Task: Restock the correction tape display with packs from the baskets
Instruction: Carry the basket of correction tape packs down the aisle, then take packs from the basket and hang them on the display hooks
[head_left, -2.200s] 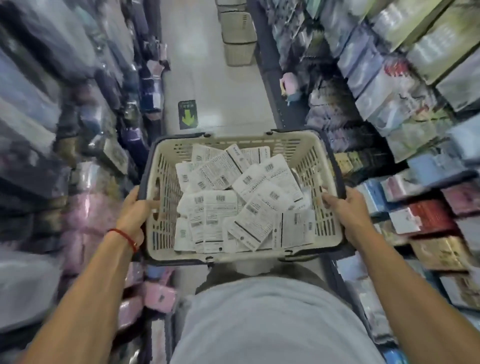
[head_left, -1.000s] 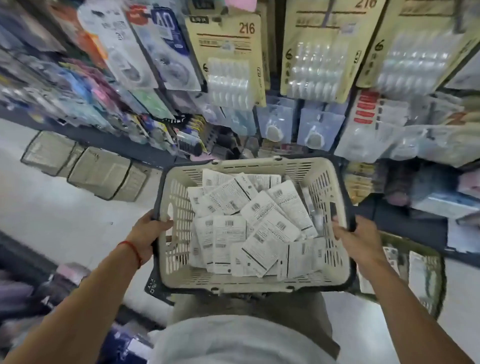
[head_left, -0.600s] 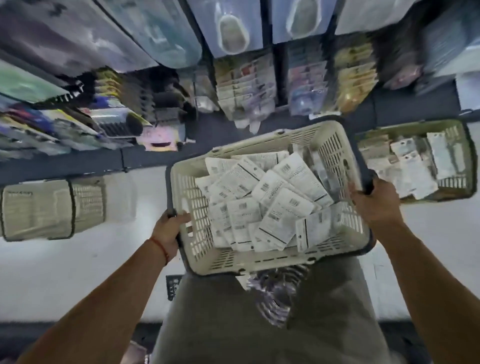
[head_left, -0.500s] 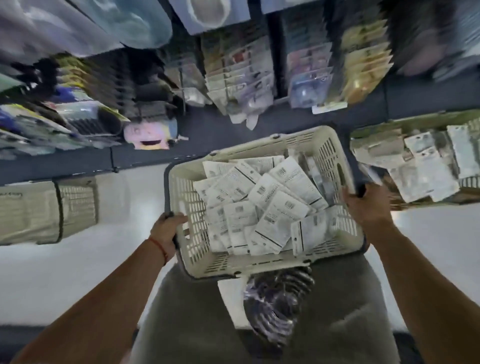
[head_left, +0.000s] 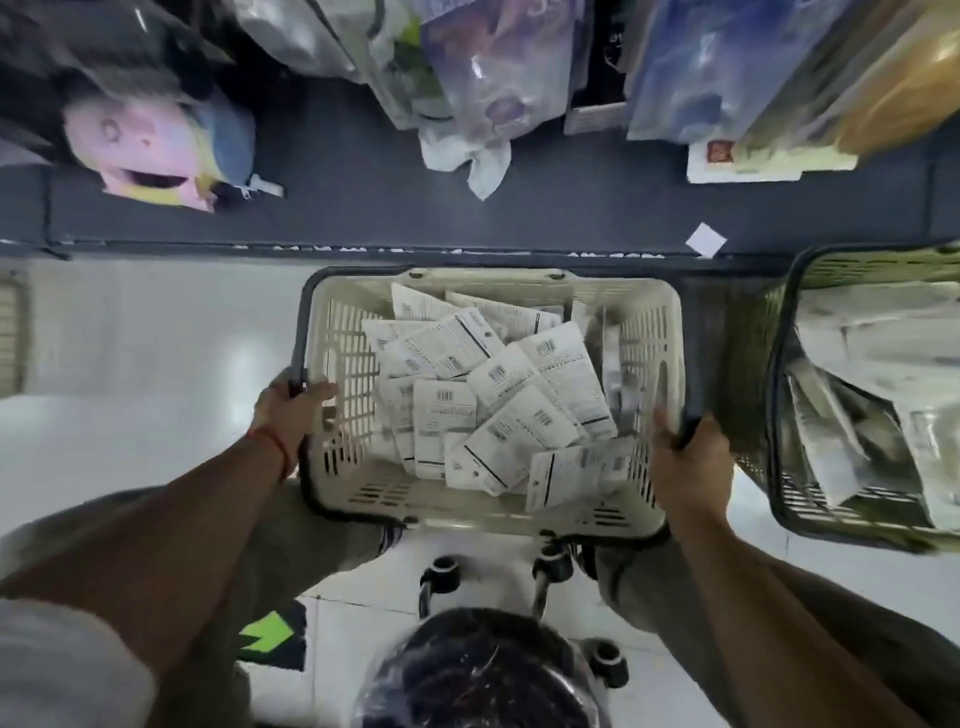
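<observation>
My left hand (head_left: 291, 410) curls over the basket (head_left: 488, 283) rim, thumb inside, and my right hand (head_left: 685, 462) clamps the opposite rim, so the load stays level. The packs (head_left: 493, 400) lie loose inside, barcode backs up. I hold it low over the floor, just before the display (head_left: 363, 208) base and beside a second basket (head_left: 779, 415), probably to set it down within reach.
</observation>
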